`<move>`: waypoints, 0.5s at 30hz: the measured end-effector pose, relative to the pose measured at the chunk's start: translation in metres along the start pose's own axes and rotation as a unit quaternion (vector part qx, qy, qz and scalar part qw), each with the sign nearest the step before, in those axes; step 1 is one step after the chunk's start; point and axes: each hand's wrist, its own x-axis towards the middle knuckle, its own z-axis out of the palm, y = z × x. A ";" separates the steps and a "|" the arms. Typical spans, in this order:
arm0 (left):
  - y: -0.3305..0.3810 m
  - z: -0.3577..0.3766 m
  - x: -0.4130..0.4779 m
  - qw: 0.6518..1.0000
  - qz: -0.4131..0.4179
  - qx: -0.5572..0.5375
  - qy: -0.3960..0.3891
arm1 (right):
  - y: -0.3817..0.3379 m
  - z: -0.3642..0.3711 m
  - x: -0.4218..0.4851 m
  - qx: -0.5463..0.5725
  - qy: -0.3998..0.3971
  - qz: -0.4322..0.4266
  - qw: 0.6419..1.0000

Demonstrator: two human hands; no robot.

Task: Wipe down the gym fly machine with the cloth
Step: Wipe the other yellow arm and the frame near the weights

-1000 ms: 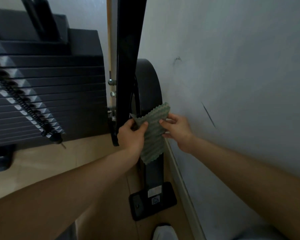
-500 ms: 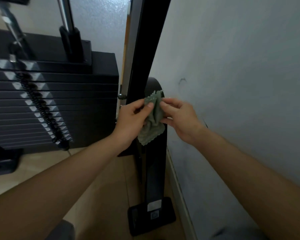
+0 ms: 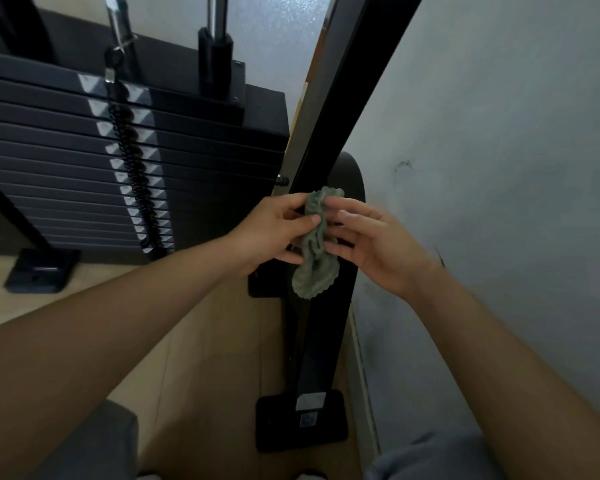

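Nearest the wearer, below both forearms: grey trouser legs (image 3: 430,459), one at each lower corner.

Item 1. Left hand (image 3: 271,233): thumb and curled fingers pinch the cloth (image 3: 314,268) along its left side.

Item 2. Right hand (image 3: 378,247): fingers nearly straight and slightly spread, their tips laid against the cloth's right side; whether the thumb presses it cannot be told.

Item 3. Cloth: green, scallop-edged, bunched into a crumpled upright roll between the two hands, its lower end hanging free below the fingers.

Item 4. Black frame post (image 3: 347,98): directly behind the hands and cloth, slanting up and to the right; contact with the cloth cannot be told. Its base foot (image 3: 302,424) sits on the wooden floor (image 3: 205,341) below the hands.

Item 5. Rounded black cover (image 3: 355,174): just beyond the right hand's fingertips.

Item 6. Weight stack (image 3: 66,150): beyond and left of the left hand, dark plates with a coiled black cord (image 3: 132,161) hanging down its face and a chrome guide rod (image 3: 217,15) rising from the top.

Item 7. Pale wall (image 3: 499,168): right of the right hand, scuffed.
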 end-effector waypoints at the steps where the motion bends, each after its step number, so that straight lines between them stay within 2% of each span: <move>1: -0.001 0.000 0.000 1.000 -0.005 0.003 0.004 | 0.003 -0.001 0.000 -0.017 -0.003 -0.002 1.000; 3: -0.003 -0.001 0.001 0.999 -0.015 0.010 0.033 | 0.008 -0.002 -0.001 -0.071 0.024 -0.017 0.997; 6: -0.010 -0.006 0.006 0.994 -0.044 0.005 0.096 | 0.012 -0.003 -0.001 -0.195 0.136 -0.070 0.969; 9: -0.028 -0.011 0.010 0.984 -0.085 -0.014 0.155 | 0.018 -0.013 0.001 -0.399 0.199 -0.139 0.885; 12: -0.052 -0.006 0.020 0.951 -0.142 -0.113 0.249 | 0.024 -0.025 0.006 -0.546 0.184 -0.150 0.803; 15: -0.068 0.001 0.033 0.907 -0.180 -0.247 0.289 | 0.033 -0.032 0.011 -0.631 0.143 -0.117 0.753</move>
